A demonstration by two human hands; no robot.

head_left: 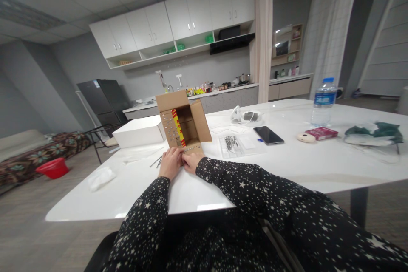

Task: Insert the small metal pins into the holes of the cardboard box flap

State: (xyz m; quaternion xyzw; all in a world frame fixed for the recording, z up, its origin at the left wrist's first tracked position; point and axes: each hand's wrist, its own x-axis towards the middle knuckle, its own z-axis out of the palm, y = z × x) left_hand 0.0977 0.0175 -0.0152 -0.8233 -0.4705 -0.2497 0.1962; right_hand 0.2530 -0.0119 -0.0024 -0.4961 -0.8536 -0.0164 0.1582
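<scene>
A small cardboard box [183,121] lies on its side on the white table [255,165], its opening facing me and its flaps spread. Small silvery studs dot its left flap and its bottom flap [193,148]. My left hand [171,162] and my right hand [192,161] rest side by side at the front edge of that bottom flap, fingers curled and touching it. What the fingertips pinch is too small to make out. A few thin metal pins [157,161] lie just left of my left hand.
A white flat box [138,132] sits left of the cardboard box. A clear bag of small parts [232,143], a phone [268,134], a water bottle [323,102], a red packet [321,133] and green cloth [374,132] lie to the right. A crumpled tissue [101,177] lies left.
</scene>
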